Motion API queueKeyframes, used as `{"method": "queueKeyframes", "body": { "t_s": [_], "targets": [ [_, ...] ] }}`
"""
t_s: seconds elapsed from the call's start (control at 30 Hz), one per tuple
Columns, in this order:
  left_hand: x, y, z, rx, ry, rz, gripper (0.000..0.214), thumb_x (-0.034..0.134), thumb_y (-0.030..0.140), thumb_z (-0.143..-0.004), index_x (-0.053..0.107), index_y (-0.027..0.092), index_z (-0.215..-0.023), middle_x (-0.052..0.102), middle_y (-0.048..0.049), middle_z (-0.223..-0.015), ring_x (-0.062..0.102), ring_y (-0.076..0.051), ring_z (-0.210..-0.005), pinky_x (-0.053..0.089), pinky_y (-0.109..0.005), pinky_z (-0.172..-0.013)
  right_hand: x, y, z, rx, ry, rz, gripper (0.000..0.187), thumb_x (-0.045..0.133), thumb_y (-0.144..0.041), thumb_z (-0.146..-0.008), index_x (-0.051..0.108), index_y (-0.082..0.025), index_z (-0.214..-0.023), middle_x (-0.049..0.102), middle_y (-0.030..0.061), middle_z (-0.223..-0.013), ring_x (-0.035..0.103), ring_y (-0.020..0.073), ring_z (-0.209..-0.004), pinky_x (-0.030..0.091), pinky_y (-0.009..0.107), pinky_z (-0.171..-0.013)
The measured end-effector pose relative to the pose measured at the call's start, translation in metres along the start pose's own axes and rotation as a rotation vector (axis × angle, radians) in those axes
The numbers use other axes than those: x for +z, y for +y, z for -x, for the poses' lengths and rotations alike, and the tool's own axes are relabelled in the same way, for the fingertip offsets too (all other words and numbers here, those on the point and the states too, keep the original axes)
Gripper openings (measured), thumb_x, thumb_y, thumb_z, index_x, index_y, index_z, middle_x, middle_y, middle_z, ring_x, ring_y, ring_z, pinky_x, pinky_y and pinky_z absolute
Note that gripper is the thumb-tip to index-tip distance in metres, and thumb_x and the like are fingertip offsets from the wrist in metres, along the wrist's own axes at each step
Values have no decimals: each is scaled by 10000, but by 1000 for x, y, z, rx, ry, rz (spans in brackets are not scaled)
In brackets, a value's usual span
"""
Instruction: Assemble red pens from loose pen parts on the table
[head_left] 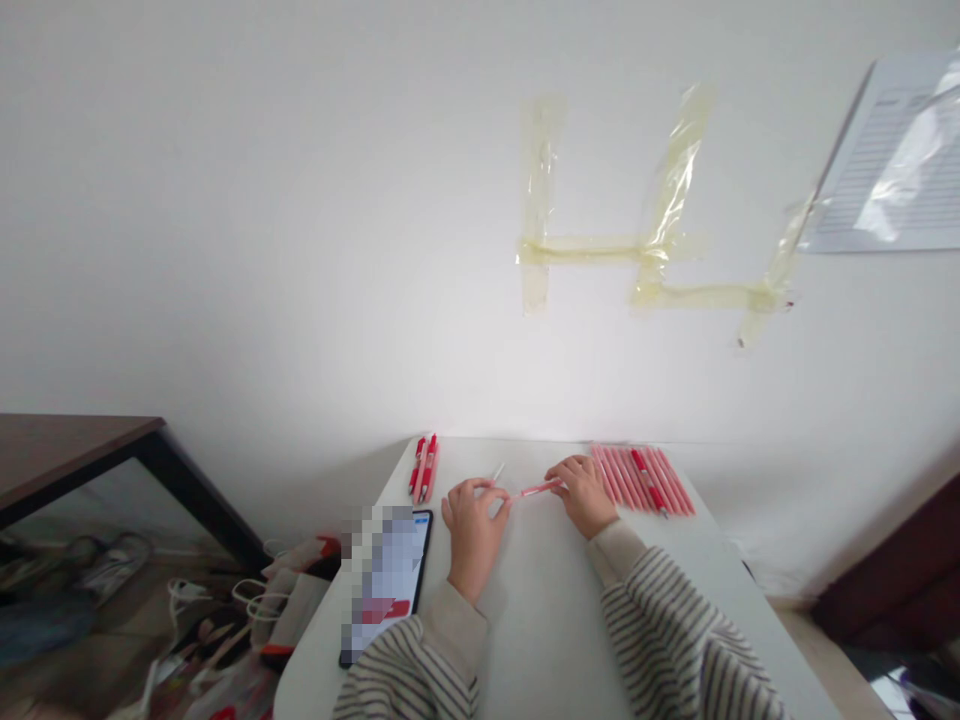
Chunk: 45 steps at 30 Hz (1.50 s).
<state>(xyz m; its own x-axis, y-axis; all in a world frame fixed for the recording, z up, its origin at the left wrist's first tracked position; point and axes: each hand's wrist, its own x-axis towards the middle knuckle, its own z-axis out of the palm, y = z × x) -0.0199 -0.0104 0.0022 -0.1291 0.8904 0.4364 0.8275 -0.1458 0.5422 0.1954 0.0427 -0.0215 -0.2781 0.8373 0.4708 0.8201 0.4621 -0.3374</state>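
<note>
A slim pink pen (538, 489) lies crosswise between my hands, just above the white table. My right hand (589, 495) pinches its right end between thumb and fingers. At its left end, the fingertips of my left hand (476, 525) are closed in a pinch. Something thin and clear shows by those fingertips, too small to make out. A narrow whitish stick (499, 470) sticks out just behind the left fingers; whether the hand touches it I cannot tell. Beside my right hand is a row of several pink pens (622, 480), with a red pen (649, 482) across them.
Several red pens (424, 468) lie at the table's (547, 620) back left corner. A phone (390, 585), partly blurred out, rests by my left forearm. The wall with yellowed tape (585, 248) stands right behind the table. Bags and cables (255, 610) crowd the floor at left.
</note>
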Motion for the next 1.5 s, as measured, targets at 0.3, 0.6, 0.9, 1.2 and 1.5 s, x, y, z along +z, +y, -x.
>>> {"method": "queueKeyframes", "body": {
  "t_s": [0.3, 0.6, 0.9, 1.2, 1.5],
  "targets": [
    [0, 0, 0, 30, 11, 18, 77, 710, 306, -800, 781, 311, -829, 670, -57, -1101, 544, -280, -1121, 367, -544, -1048, -8, -11, -1, -3, -23, -24, 176, 662, -195, -892, 694, -271, -1047, 667, 58, -1082, 493, 270, -1147, 382, 464, -1025],
    [1, 1, 1, 48, 8, 7, 124, 667, 339, -840, 778, 305, -881, 667, -46, -1109, 554, -258, -1124, 386, -474, -1045, -5, -16, -1, -29, -46, 5, 250, 674, -225, -893, 708, -316, -1124, 685, 51, -1068, 511, 271, -1148, 341, 519, -1073],
    [1, 1, 2, 52, 27, -18, 122, 664, 326, -851, 778, 300, -886, 674, -42, -1098, 576, -245, -1109, 405, -468, -1040, -4, -16, 0, -38, -48, -18, 198, 655, -245, -915, 733, -324, -1079, 693, 48, -1042, 508, 268, -1131, 340, 525, -1074],
    [-1, 1, 1, 29, -5, 0, 105, 685, 350, -838, 773, 296, -863, 679, -41, -1114, 572, -255, -1122, 400, -479, -1043, -8, -20, 1, -39, -56, -29, 199, 636, -261, -924, 729, -327, -1087, 691, 49, -1056, 499, 271, -1150, 324, 531, -1087],
    [0, 0, 0, 4, 12, -14, 106, 711, 350, -812, 767, 310, -893, 672, -38, -1104, 573, -252, -1101, 397, -467, -1023, -7, -16, 0, -24, -40, -34, 185, 609, -270, -941, 721, -325, -1078, 694, 41, -1047, 502, 260, -1136, 315, 519, -1086]
  ]
}}
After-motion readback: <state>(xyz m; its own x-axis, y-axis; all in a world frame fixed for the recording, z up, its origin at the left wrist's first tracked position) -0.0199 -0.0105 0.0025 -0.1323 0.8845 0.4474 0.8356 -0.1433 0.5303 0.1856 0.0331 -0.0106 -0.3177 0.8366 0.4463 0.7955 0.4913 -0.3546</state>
